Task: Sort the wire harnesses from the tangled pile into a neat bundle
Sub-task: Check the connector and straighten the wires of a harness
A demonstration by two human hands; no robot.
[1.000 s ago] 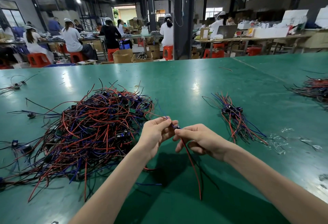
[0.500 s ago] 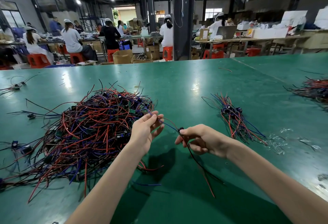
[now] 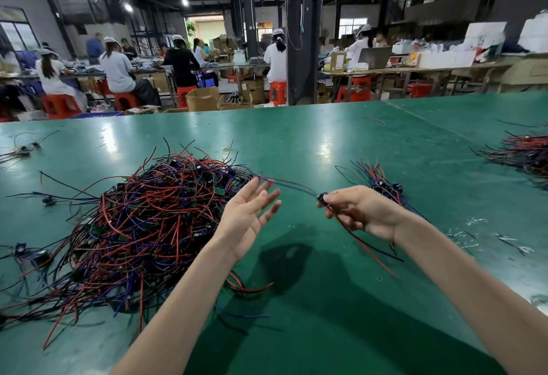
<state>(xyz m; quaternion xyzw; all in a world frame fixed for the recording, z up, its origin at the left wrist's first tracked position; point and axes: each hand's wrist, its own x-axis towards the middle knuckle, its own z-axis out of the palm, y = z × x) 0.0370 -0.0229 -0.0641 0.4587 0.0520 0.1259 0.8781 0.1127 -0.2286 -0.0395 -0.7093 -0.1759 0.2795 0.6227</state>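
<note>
Red and blue wires of one harness (image 3: 292,185) stretch from the pile (image 3: 148,220) to the right hand (image 3: 360,211), which pinches its black end piece above the green surface (image 3: 326,315). Beside the pile the left hand (image 3: 249,214) hovers with fingers straight, holding nothing. Just behind the right hand lies a small bundle (image 3: 382,186).

Bare left hand (image 3: 249,214) on a slim, bare left forearm (image 3: 184,300). Same for right hand (image 3: 364,211) and right forearm (image 3: 462,282). Uncovered to the frame edge.
</note>
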